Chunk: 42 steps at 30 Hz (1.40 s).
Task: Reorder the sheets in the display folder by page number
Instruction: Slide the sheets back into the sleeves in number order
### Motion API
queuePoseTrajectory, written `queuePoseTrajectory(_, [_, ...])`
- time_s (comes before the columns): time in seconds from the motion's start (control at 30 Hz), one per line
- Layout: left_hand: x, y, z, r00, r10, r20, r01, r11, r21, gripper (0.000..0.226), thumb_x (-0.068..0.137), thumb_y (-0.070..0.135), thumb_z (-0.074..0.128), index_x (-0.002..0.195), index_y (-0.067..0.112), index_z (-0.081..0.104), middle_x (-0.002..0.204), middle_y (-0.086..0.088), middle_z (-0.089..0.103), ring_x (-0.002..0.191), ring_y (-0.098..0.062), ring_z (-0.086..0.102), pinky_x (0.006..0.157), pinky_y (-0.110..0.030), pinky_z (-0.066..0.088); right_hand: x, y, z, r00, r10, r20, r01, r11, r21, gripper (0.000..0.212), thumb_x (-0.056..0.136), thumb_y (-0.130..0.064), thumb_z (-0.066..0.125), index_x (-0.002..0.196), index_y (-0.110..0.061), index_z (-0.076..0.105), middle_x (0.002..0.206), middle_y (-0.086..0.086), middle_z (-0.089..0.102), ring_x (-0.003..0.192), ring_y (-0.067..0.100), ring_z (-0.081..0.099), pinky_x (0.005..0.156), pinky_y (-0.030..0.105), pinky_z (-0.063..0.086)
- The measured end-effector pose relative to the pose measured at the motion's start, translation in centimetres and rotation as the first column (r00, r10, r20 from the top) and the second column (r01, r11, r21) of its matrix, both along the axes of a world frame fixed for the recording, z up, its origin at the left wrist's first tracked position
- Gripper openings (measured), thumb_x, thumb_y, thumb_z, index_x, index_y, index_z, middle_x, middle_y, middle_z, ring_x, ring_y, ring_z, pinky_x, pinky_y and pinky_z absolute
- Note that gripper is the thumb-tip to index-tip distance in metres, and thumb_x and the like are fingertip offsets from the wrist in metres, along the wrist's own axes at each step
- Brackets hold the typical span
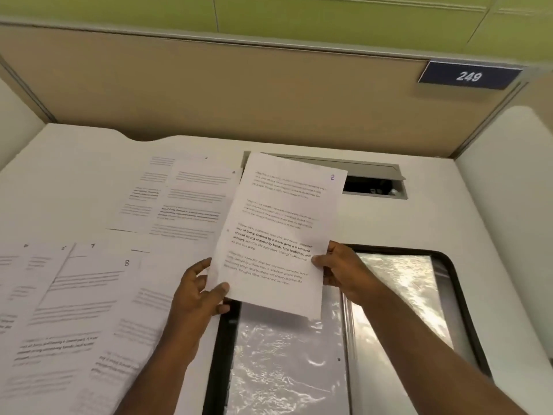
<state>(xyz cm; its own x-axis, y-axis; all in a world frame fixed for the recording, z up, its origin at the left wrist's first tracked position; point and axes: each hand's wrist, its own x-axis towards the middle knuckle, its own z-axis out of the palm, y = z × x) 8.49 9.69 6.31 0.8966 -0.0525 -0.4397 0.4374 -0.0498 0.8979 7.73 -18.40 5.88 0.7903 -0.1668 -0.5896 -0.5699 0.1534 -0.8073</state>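
Observation:
A printed sheet marked 2 (281, 223) is held up above the desk, tilted a little to the right. My left hand (200, 290) pinches its lower left corner and my right hand (338, 271) pinches its right edge. Below it lies the open display folder (466, 298), black-rimmed, with shiny clear sleeves (284, 357) on both pages. Loose sheets numbered 7 and 8 (89, 295) overlap at the left, with others under them. More sheets (185, 202) lie further back, one marked 4.
The white desk (493, 223) has a grey cable hatch (374, 178), its lid raised, behind the held sheet. A beige partition (239, 94) with a blue plate reading 249 (468, 75) closes the back; white side panels stand left and right.

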Motion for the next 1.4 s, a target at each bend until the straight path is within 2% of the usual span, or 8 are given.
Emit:
queuePoseTrajectory(0.23, [-1.4, -8.2, -1.9, 0.992, -0.13, 0.007, 0.126, 0.974, 0.189, 0.024, 0.094, 0.003, 0.06, 0.111, 0.019, 0.064, 0.093, -0.01, 0.073, 0.066, -0.019, 0.069, 0.064, -0.032, 0.059, -5.1, -11.8, -0.8, 0.997, -0.068, -0.029, 0.067, 0.996, -0.058, 0.031, 0.091, 0.002, 0.055, 0.116, -0.014, 0.064, 0.107, 0.005, 0.074, 0.095, 0.024, 0.072, 0.072, 0.035, 0.057])
queuePoseTrajectory(0.4, [-0.3, -15.9, -4.1, 0.927, -0.343, 0.15, 0.256, 0.873, 0.415, 0.022, 0.095, 0.01, 0.054, 0.104, 0.025, 0.067, 0.1, -0.002, 0.073, 0.085, -0.016, 0.069, 0.076, -0.033, 0.058, -7.1, -19.4, -0.4, 0.953, -0.301, 0.037, 0.303, 0.951, -0.058, 0.023, 0.093, 0.002, 0.055, 0.103, -0.016, 0.064, 0.102, 0.006, 0.072, 0.078, 0.015, 0.071, 0.061, 0.027, 0.057])
queuePoseTrajectory(0.5, [0.3, -21.1, -4.7, 0.744, -0.604, 0.286, 0.356, 0.721, 0.595, 0.033, 0.094, 0.013, 0.051, 0.124, 0.018, 0.066, 0.122, 0.006, 0.066, 0.109, -0.011, 0.061, 0.094, -0.024, 0.046, -7.4, -22.9, 0.1, 0.909, -0.403, 0.109, 0.409, 0.912, -0.036, 0.023, 0.093, -0.001, 0.055, 0.11, -0.015, 0.063, 0.109, 0.006, 0.071, 0.082, 0.015, 0.071, 0.057, 0.025, 0.057])
queuePoseTrajectory(0.63, [1.4, -26.4, -6.8, 0.491, -0.861, 0.133, 0.459, 0.386, 0.8, 0.05, 0.1, 0.021, 0.05, 0.148, 0.014, 0.041, 0.155, -0.002, 0.038, 0.143, -0.018, 0.032, 0.118, -0.028, 0.019, -6.9, -25.2, 0.8, 0.843, -0.506, 0.183, 0.517, 0.856, -0.014, 0.025, 0.094, -0.001, 0.054, 0.106, -0.02, 0.063, 0.113, 0.0, 0.07, 0.094, 0.015, 0.069, 0.06, 0.023, 0.058])
queuePoseTrajectory(0.8, [2.3, -28.9, -7.4, 0.399, -0.917, -0.003, 0.279, 0.118, 0.953, 0.041, 0.095, 0.031, 0.058, 0.131, 0.011, 0.054, 0.129, -0.009, 0.05, 0.112, -0.027, 0.051, 0.095, -0.04, 0.045, -6.6, -25.4, 0.3, 0.825, -0.53, 0.196, 0.543, 0.839, -0.019, 0.026, 0.093, 0.0, 0.055, 0.109, -0.02, 0.062, 0.112, 0.0, 0.071, 0.098, 0.016, 0.068, 0.066, 0.027, 0.06])
queuePoseTrajectory(1.03, [3.9, -29.2, -6.7, 0.441, -0.897, 0.006, 0.42, 0.213, 0.882, 0.041, 0.089, 0.026, 0.07, 0.128, 0.014, 0.063, 0.122, -0.007, 0.054, 0.114, -0.026, 0.048, 0.097, -0.037, 0.044, -7.2, -24.8, -0.9, 0.824, -0.542, 0.164, 0.553, 0.833, -0.028, 0.021, 0.094, 0.0, 0.055, 0.1, -0.018, 0.061, 0.113, 0.003, 0.069, 0.097, 0.02, 0.067, 0.08, 0.036, 0.054])
queuePoseTrajectory(1.2, [5.0, -28.6, -6.5, 0.614, -0.788, 0.039, 0.52, 0.441, 0.732, 0.035, 0.079, 0.014, 0.078, 0.114, 0.018, 0.072, 0.109, -0.003, 0.064, 0.106, -0.021, 0.061, 0.093, -0.038, 0.052, -6.7, -24.6, -1.0, 0.829, -0.538, 0.154, 0.548, 0.836, -0.031, 0.02, 0.094, 0.0, 0.054, 0.099, -0.019, 0.061, 0.106, 0.002, 0.07, 0.086, 0.019, 0.068, 0.077, 0.04, 0.053])
queuePoseTrajectory(1.4, [5.4, -28.5, -5.7, 0.6, -0.799, 0.042, 0.565, 0.46, 0.685, 0.011, 0.077, 0.02, 0.08, 0.085, 0.018, 0.072, 0.09, 0.003, 0.069, 0.085, -0.018, 0.066, 0.081, -0.036, 0.057, -6.4, -24.5, -0.8, 0.83, -0.535, 0.157, 0.543, 0.84, -0.009, 0.024, 0.094, 0.001, 0.053, 0.098, -0.021, 0.062, 0.092, -0.005, 0.074, 0.074, 0.011, 0.072, 0.07, 0.036, 0.057])
